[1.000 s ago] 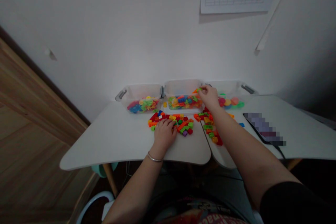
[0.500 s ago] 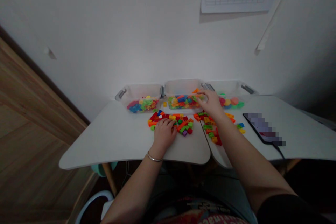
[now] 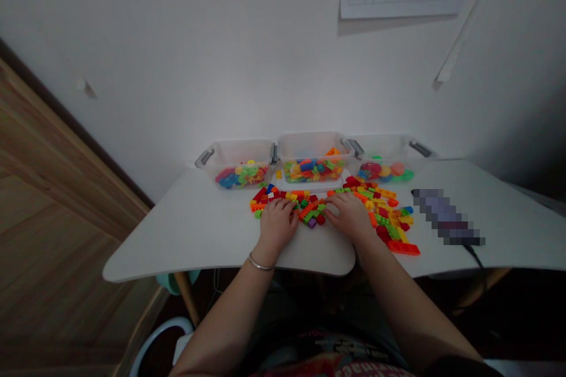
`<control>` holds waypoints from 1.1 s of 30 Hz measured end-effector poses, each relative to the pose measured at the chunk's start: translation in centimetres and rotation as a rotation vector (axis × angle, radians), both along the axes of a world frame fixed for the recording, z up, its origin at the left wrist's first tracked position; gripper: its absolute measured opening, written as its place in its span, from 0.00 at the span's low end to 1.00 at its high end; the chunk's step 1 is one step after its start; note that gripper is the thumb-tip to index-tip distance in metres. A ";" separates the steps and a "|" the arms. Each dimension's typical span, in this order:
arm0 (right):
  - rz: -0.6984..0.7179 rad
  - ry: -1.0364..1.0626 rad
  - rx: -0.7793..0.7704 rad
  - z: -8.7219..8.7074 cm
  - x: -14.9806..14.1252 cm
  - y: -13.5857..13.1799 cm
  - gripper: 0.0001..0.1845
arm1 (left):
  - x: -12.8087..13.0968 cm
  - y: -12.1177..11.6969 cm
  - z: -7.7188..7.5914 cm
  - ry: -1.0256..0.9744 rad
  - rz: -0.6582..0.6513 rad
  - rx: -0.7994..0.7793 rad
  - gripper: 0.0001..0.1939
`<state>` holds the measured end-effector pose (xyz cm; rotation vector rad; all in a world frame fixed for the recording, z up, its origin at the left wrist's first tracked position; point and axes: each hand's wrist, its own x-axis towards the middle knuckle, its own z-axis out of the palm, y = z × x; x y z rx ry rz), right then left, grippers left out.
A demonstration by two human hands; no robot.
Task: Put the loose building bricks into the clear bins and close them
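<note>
My left hand [image 3: 277,224] rests on the near left part of a pile of toy building bricks [image 3: 304,195], its fingers slightly bent and its thumb apart. At that pile's right side, my right hand [image 3: 351,219] reaches in from the right, fingertips and thumb apart beside green and orange bricks. Nothing shows in its grasp. The parts of both piles under the hands are hidden. Behind the hands is a clear plastic bin [image 3: 305,144] of mixed bricks, with orange ones on top at its right end. A second brick pile [image 3: 391,221] spreads to the right of my right hand.
A clear bin [image 3: 239,150] of colourful pieces stands on the left, another bin [image 3: 384,150] on the right. One yellow brick [image 3: 278,175] lies by the middle bin. A phone [image 3: 446,218] with a cable is on the white table [image 3: 177,241]. The wall [image 3: 221,59] rises behind.
My right hand has left the middle bin and come back toward me to the bricks on the table. My left hand stays in place. More of the right pile shows.
</note>
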<state>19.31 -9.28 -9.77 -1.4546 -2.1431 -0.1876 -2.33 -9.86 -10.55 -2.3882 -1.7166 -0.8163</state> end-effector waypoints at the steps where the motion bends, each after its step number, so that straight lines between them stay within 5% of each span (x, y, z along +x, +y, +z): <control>1: 0.003 -0.005 0.005 -0.2 0.0 0.0 0.11 | 0.0 0.0 -0.1 0.000 0.000 0.002 0.15; 22: -0.074 0.073 -0.038 -1.4 -0.6 -0.6 0.03 | -0.1 0.1 -0.1 0.002 0.001 0.025 0.14; 28: -0.086 0.498 0.041 -1.1 -0.5 0.2 0.07 | -0.1 0.0 -0.1 -0.012 -0.002 0.015 0.14; 33: -0.069 0.881 0.153 1.5 -0.4 1.8 0.12 | -0.1 -0.2 0.1 -0.012 0.001 0.007 0.14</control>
